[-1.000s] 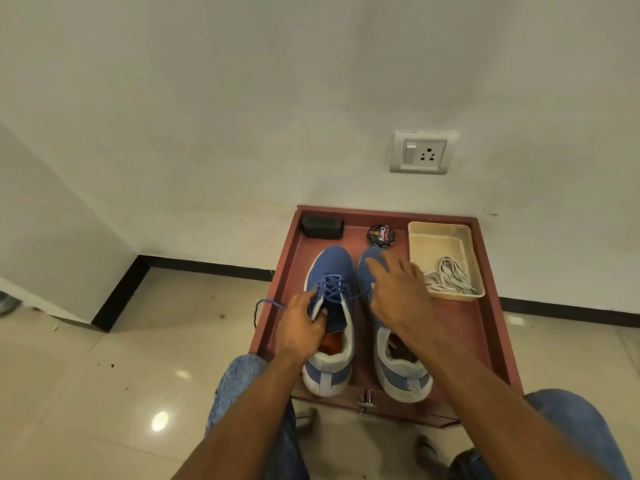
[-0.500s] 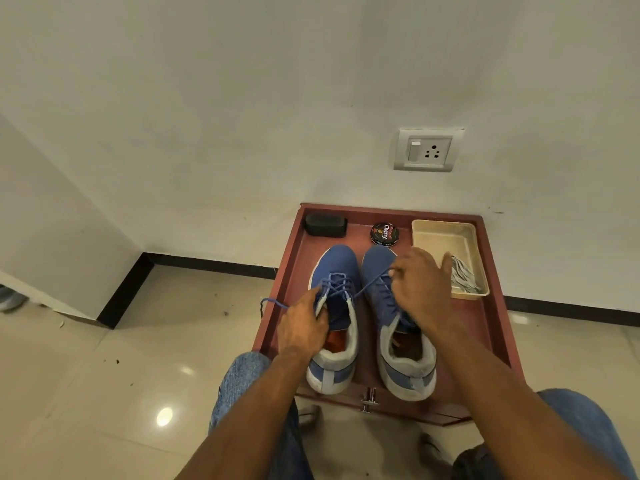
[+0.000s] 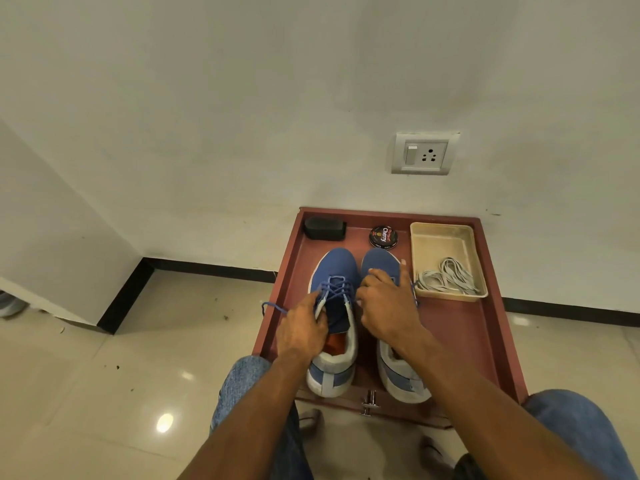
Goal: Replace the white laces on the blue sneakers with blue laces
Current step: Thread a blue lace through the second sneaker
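Two blue sneakers stand side by side in a red-brown tray (image 3: 460,334). The left sneaker (image 3: 337,268) is threaded with a blue lace (image 3: 334,289), and one end trails left over the tray's edge. My left hand (image 3: 303,332) grips this sneaker at the left side of its opening. My right hand (image 3: 388,306) lies on the laced part of the right sneaker (image 3: 379,259). Its fingers are curled and its thumb is raised. A blue strand shows at this hand's right edge. The white laces (image 3: 446,278) lie coiled in a beige dish (image 3: 415,244).
A black block (image 3: 325,229) and a round polish tin (image 3: 383,236) sit at the tray's far end against the wall. A wall socket (image 3: 424,154) is above. A metal handle (image 3: 370,403) is at the tray's near edge, between my knees. Tiled floor lies to the left.
My right hand went from the right sneaker's toe, rose with a blue strand, and now is lower on that sneaker's laces. My left hand stayed on the left sneaker.
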